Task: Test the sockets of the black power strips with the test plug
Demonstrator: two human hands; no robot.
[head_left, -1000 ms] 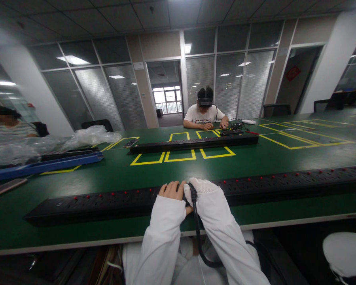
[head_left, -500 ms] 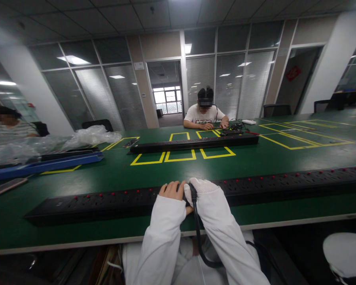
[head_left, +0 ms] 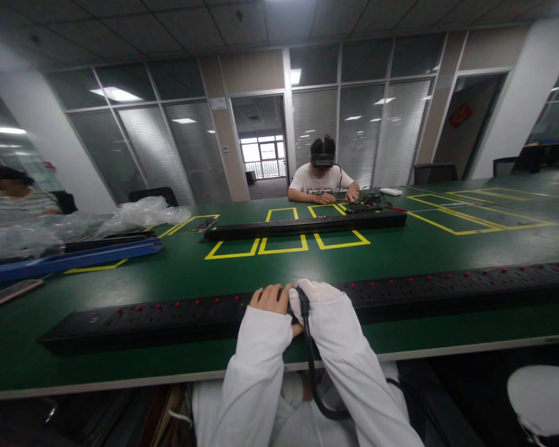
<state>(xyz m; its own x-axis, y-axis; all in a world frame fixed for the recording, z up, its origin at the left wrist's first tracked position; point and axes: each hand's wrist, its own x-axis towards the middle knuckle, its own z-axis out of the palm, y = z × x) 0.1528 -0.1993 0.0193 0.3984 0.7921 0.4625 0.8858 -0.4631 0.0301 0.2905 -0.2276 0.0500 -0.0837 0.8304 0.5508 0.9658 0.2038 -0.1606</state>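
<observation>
A very long black power strip [head_left: 168, 316] with red switches lies across the green table [head_left: 391, 248] near its front edge. My bare left hand [head_left: 271, 299] rests on the strip's middle with fingers curled over its top. My right hand [head_left: 317, 294], in a white glove, sits right beside it on the strip, closed round a black cable [head_left: 310, 360] that runs down past the table edge toward my lap. What the cable ends in is hidden between the two hands.
A second black power strip [head_left: 302, 226] lies farther back over yellow taped boxes [head_left: 284, 245]. A person [head_left: 321, 177] sits opposite, hands on the table. Blue strip [head_left: 69, 257], clear plastic wrap [head_left: 74, 226], a phone [head_left: 7, 293] and another person [head_left: 13, 192] are at the left. A white cap [head_left: 545, 394] is at lower right.
</observation>
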